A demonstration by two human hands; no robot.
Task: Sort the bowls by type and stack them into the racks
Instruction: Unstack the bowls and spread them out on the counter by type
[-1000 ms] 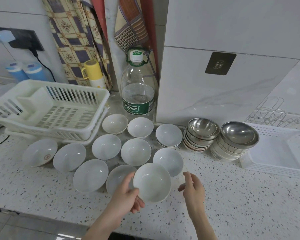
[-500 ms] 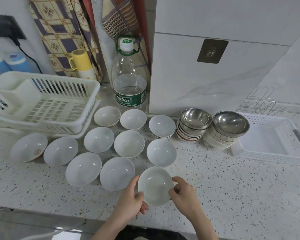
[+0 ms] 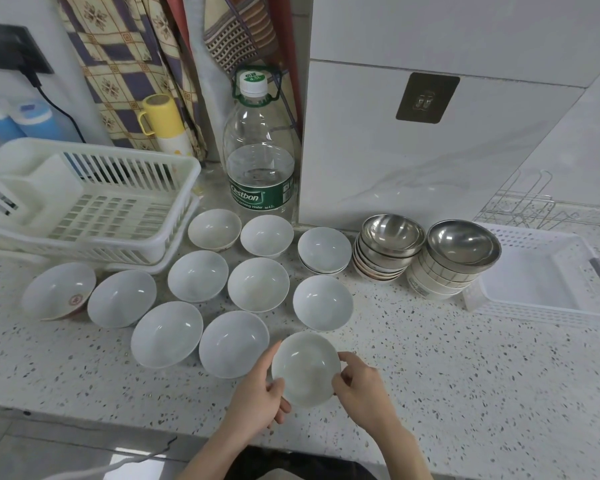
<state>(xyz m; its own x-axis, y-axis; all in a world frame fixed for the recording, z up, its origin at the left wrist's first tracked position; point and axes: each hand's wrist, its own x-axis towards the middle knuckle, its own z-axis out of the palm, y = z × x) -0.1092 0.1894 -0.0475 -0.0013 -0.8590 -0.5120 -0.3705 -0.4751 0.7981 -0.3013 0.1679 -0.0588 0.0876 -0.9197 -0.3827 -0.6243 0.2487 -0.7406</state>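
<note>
Holding one small white bowl (image 3: 305,368) between both hands, the person has brought it down and in toward the near edge of the speckled desk (image 3: 465,375). A second ago only the left hand (image 3: 257,393) carried it, raised and tilted, while the right hand (image 3: 361,386) hovered open beside it; now the right hand's fingers have closed onto the rim too, thumb on the near side, and the left hand's fingers curl under the opposite edge.

Taking the big water bottle (image 3: 260,154) as the marker: the held bowl sits well in front of it, nearest the person. Eleven white bowls lie spread singly in front of the bottle and off to its left. To the bottle's left stands the white slatted dish rack (image 3: 184,181); to its right come two stacks topped with steel bowls (image 3: 392,233), then a white basket (image 3: 541,285).

Nothing is racked yet, so sorting looks barely begun; I'd guess this bowl is being checked or squared up for stacking.
</note>
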